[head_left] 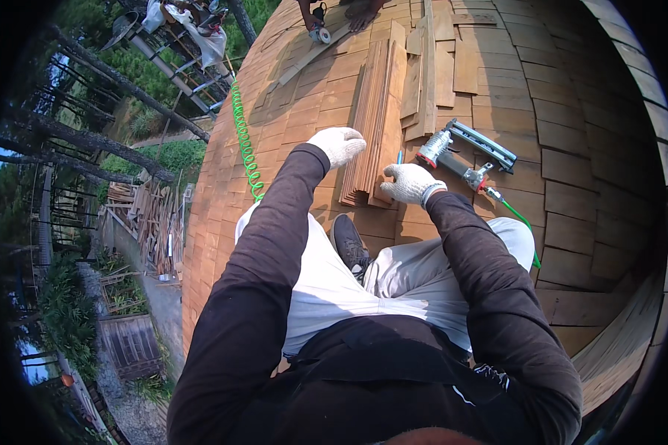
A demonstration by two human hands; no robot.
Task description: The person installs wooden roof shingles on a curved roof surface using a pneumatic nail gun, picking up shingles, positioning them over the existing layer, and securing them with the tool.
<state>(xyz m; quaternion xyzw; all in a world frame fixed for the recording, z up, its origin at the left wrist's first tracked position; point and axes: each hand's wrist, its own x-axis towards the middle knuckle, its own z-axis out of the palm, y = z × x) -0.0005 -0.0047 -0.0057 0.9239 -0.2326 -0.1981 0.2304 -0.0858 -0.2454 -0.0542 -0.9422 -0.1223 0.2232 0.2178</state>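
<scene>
A long bundle of thin wooden shingles (366,111) stands on edge on the roof in front of me, its near end between my hands. My left hand (337,146), in a white knit glove, reaches over the bundle's left side with fingers extended. On the right, by the near end, is my gloved right hand (413,184), its fingers curled near a wider board (394,89) beside the bundle. A slim blue pen-like stick (399,156) juts out past the right hand and appears to be held in it; the glove hides its lower part.
A nail gun (460,159) lies to the right on a green hose (523,222). Loose boards (426,67) lie beyond. A green coiled hose (243,133) runs along the roof's left edge, above a drop. At the far end a co-worker's hand holds a power tool (320,35) beside a board.
</scene>
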